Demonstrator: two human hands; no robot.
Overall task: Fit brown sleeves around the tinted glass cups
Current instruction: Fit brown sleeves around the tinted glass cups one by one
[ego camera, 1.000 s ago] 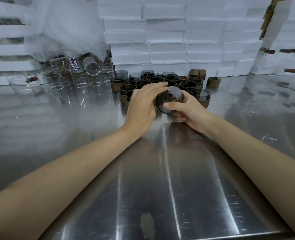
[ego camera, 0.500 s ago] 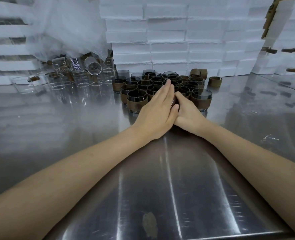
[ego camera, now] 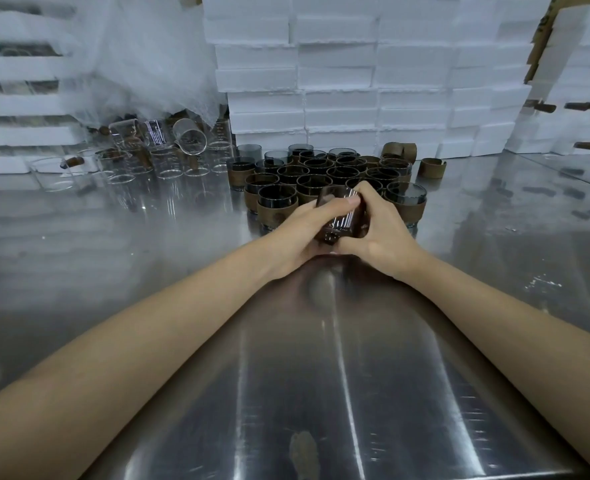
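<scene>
Gripping one tinted glass cup [ego camera: 342, 211] between both hands: left hand [ego camera: 304, 226] thumb curled over its side, right hand [ego camera: 383, 233] wrapped round it. Cluster of sleeved cups [ego camera: 276, 202] just beyond the hands on table [ego camera: 355, 375]; loose brown sleeve [ego camera: 432, 168] further right.

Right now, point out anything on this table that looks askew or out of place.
One clear glass cup lies tipped on its side among the upright clear glasses at the back left. A brown smudge marks the steel table near the front edge. The sleeved tinted cups stand upright.
</scene>
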